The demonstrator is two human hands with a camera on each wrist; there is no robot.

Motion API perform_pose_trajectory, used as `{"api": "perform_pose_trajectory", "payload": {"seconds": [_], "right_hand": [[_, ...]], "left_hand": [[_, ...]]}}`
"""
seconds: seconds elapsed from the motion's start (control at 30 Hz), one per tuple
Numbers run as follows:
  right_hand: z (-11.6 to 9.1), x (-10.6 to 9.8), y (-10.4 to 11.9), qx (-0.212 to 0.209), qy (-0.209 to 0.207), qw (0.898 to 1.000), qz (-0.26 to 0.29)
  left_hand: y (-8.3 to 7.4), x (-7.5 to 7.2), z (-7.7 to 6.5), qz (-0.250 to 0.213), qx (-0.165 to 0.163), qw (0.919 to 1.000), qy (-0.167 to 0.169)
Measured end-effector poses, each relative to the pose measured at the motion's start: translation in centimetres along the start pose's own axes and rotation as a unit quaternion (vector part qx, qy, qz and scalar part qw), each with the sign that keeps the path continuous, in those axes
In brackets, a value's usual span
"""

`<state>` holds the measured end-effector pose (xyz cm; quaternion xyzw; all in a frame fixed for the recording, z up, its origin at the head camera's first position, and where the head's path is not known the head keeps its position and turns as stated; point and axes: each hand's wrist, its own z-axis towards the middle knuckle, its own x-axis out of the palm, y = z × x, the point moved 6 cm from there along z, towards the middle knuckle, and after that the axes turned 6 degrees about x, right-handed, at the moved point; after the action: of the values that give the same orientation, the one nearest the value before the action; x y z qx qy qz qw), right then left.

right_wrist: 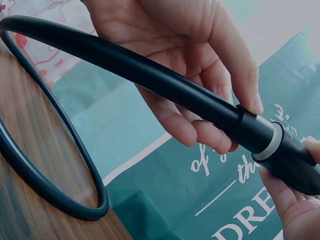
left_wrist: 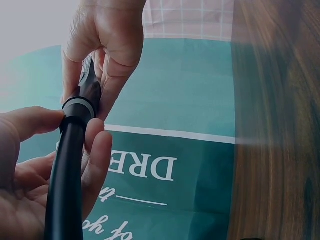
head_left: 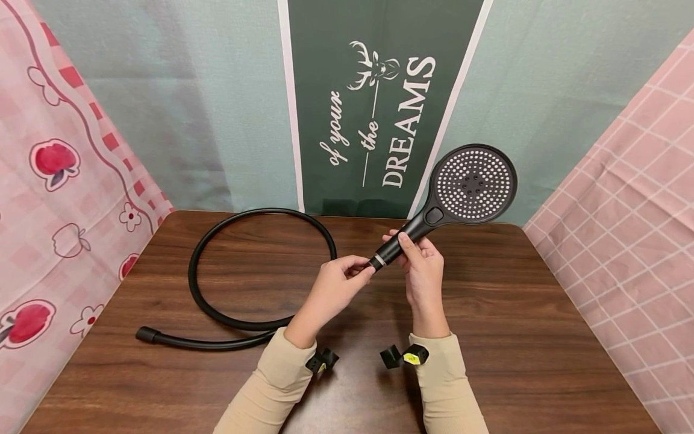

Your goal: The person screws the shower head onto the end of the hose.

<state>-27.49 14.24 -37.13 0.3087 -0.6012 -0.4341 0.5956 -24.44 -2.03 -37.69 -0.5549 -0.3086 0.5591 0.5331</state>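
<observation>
1. The tabletop [head_left: 515, 337] spreads beneath both hands. They work above it, probably because the long hose and broad shower head need room to turn.
2. The hose [head_left: 194, 274] lies mostly in one wide loop beyond and to the left of the left hand, its loose end out beside that forearm. Near the joint it is lifted past the left palm; I'd guess the slack lets it rise without dragging.
3. The shower head [head_left: 461, 193] is beyond and to the right of the right hand, nozzle face turned up toward the person. Held slanting like that, it points its handle's lower end straight at the left hand, which seems handy for meeting the hose.
4. The right hand [head_left: 423, 265] grips the handle, thumb on top and fingers beneath, likely to stop the wide face from rolling.
5. The left hand [head_left: 337, 286] pinches the hose's collar, thumb on one side and fingertips on the other, a hold that looks suited to fine turning.
6. The collar [right_wrist: 247, 130] sits between the hands, in line with the handle.
7. A pale ring [right_wrist: 270, 142] shows between collar and handle; whether any thread has caught, I can't tell from here.
</observation>
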Motion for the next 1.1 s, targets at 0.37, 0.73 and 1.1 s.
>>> {"api": "perform_pose_trajectory", "payload": {"seconds": [0.37,0.73,1.1], "right_hand": [[-0.08,0.02,0.04,0.0,-0.001,1.0,-0.001],[-0.06,0.03,0.02,0.0,0.0,1.0,0.003],[-0.05,0.05,0.04,-0.004,0.001,1.0,0.003]], "left_hand": [[0.14,-0.03,-0.11,-0.006,-0.011,0.9999,0.001],[-0.19,0.04,-0.13,-0.002,-0.002,1.0,0.001],[-0.27,0.03,-0.11,-0.007,0.006,0.9999,-0.005]]}}
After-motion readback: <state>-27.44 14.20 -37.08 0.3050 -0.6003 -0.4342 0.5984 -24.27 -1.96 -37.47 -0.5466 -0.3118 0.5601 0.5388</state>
